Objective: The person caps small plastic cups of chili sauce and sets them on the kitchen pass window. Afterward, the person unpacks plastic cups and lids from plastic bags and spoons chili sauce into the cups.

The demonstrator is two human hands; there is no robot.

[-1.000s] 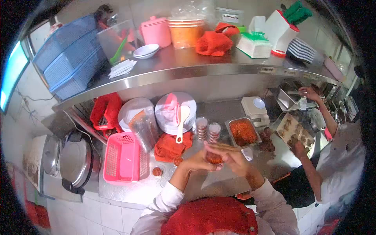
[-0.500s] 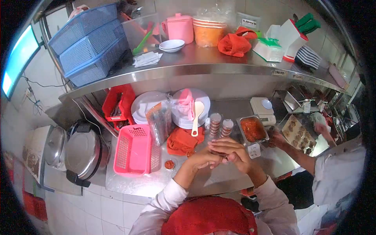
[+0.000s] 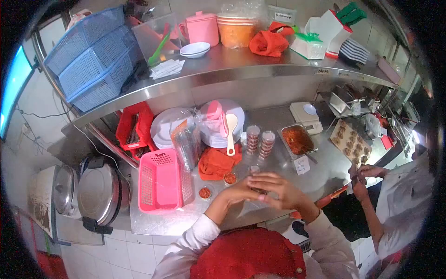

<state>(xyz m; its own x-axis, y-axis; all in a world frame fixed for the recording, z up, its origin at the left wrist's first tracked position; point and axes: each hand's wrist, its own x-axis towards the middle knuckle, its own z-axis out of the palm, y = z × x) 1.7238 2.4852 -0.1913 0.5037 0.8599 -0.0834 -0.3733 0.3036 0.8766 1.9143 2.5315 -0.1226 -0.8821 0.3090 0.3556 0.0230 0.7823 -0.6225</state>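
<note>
Both my hands meet over the steel counter near its front edge. My left hand [image 3: 237,191] is closed around a small sauce cup [image 3: 258,189], mostly hidden by fingers. My right hand [image 3: 283,190] lies over the top of the same cup, its fingers bent across it. Left of my hands, two small cups of red sauce stand on the counter, one [image 3: 205,192] by the pink basket [image 3: 160,204] and one [image 3: 230,177] beside the red cloth [image 3: 217,163]. Stacked cups [image 3: 265,145] stand behind my hands, next to a metal tray of red sauce [image 3: 297,139].
A co-worker's hands [image 3: 360,179] are at the right, near a board with brown pieces [image 3: 350,143]. White plates [image 3: 169,125], a rice paddle [image 3: 231,135] and a scale [image 3: 306,118] stand behind. A steel shelf [image 3: 209,76] spans above; a large cooker [image 3: 100,195] is left.
My hands stay together around the cup while their fingers shift. The co-worker's hands have come together nearer the counter's front edge. The camera view has moved slightly.
</note>
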